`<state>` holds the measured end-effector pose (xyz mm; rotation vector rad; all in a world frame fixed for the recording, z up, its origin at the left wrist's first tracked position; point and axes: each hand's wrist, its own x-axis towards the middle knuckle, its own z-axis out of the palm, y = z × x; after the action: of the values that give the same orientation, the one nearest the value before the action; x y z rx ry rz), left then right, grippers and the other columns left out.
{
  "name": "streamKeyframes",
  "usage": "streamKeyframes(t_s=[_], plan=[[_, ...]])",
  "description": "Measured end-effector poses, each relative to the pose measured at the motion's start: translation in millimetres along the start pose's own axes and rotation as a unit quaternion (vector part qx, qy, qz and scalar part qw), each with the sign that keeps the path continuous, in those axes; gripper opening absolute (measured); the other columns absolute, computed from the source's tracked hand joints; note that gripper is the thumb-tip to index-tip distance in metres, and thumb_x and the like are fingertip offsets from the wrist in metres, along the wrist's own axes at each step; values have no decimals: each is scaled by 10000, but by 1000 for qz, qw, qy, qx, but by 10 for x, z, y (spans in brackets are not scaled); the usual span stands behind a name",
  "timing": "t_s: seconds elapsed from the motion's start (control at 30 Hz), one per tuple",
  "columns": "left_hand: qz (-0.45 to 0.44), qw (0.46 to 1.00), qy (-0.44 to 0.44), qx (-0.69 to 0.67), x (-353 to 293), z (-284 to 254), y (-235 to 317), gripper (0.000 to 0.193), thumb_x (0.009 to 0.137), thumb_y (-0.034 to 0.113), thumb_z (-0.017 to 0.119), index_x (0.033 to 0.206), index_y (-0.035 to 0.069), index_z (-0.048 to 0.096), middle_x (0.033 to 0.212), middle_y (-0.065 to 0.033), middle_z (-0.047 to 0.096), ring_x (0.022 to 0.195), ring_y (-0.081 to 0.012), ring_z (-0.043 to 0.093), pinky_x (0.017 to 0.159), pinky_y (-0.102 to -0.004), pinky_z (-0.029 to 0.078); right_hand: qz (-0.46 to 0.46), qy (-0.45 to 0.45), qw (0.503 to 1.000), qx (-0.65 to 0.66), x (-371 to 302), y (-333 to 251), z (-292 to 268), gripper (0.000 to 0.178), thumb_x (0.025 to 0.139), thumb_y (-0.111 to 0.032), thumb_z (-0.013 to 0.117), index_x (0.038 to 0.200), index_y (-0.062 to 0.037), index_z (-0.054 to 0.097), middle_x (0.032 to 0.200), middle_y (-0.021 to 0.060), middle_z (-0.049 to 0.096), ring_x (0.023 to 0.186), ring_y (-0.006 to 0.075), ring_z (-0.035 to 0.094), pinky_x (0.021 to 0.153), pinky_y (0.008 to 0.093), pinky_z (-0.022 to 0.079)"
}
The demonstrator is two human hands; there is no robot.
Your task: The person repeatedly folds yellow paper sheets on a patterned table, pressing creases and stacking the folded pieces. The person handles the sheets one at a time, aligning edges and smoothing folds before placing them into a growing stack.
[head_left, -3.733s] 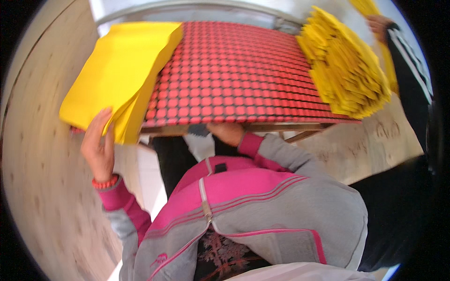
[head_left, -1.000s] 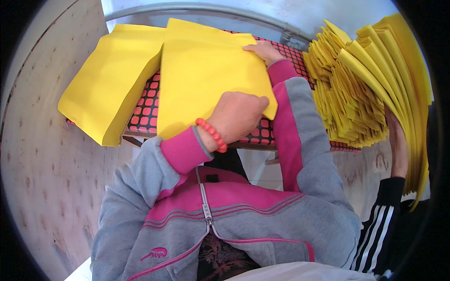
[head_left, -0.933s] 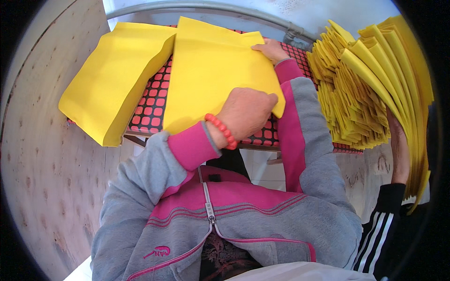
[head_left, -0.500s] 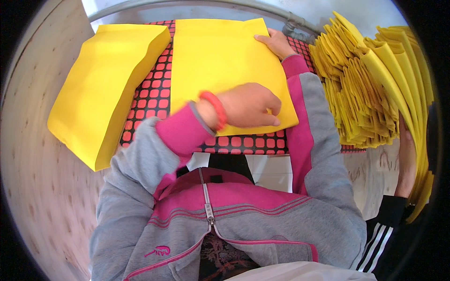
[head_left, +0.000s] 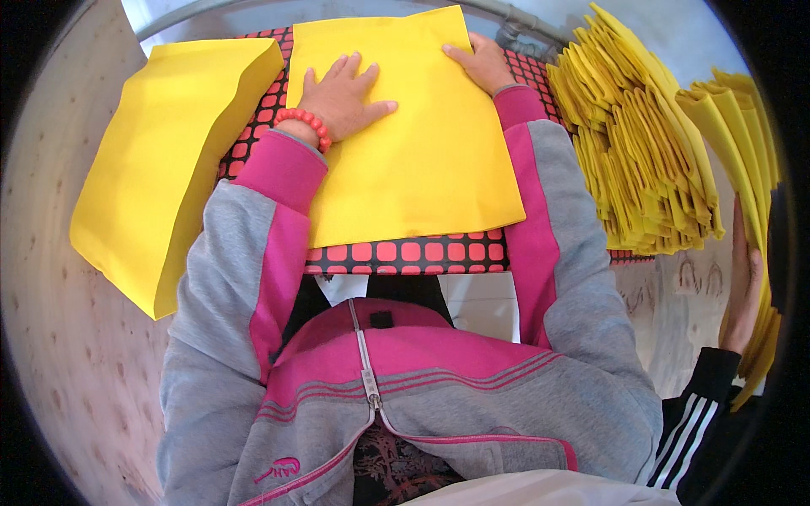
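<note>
A flat yellow fabric-like sheet (head_left: 413, 169) lies before me on a table with a red-and-black checked cover (head_left: 422, 255). My left hand (head_left: 346, 101), with a red beaded bracelet at the wrist, rests palm down on the sheet's upper left part, fingers spread. At the upper right edge, my right hand (head_left: 483, 63) grips the sheet, thumb on top; its other fingers are partly hidden. Left of this sheet lies a thick yellow pile (head_left: 177, 126) with a layered side, slanting past the table's edge.
To the right stands a tall stack of folded yellow pieces (head_left: 645, 160). Beyond it, another person's hand (head_left: 744, 278), in a black sleeve with white stripes, holds a bundle of yellow pieces (head_left: 738, 126). A grey pipe (head_left: 540, 32) runs behind the table.
My left hand has moved from the sheet's lower right to its upper left and spread flat. The other person's bundle has shifted right, away from the stack.
</note>
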<state>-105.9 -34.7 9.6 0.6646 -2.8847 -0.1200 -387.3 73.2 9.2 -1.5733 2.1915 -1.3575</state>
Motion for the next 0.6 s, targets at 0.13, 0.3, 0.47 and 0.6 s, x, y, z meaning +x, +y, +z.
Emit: streamKeyframes(t_s=[0.13,0.3,0.47,0.6], plan=[[-17,999,-24,12,-11,-71,61,880,913,705,507,1557,121,370,1645,-169,264,1541,-320,209,1165,-688,183,74,-41,991,106,5,-68,-52,368,919,-282,739,1106,33,702,984,87,751,829,152,707,753,312,564],[-20,999,-42,13,-1,-108,62,949,878,734,538,1572,115,351,1658,-176,241,1548,-326,189,1174,-681,164,170,-121,954,215,51,-44,-117,430,923,-301,747,1192,26,671,1040,66,733,863,138,697,772,286,558],[-6,1000,-29,-10,11,-74,12,983,825,764,559,1549,120,394,1635,-165,284,1535,-315,223,1151,-692,191,75,-104,992,14,103,35,-83,371,898,-285,746,1147,-13,706,1004,93,749,869,186,705,794,319,554],[6,999,-28,-23,-8,-106,-34,994,808,771,574,1539,118,409,1621,-160,304,1528,-313,235,1134,-710,203,-96,-73,976,-181,150,81,-84,403,859,-371,738,1143,-86,710,1003,148,736,876,300,689,828,366,531]])
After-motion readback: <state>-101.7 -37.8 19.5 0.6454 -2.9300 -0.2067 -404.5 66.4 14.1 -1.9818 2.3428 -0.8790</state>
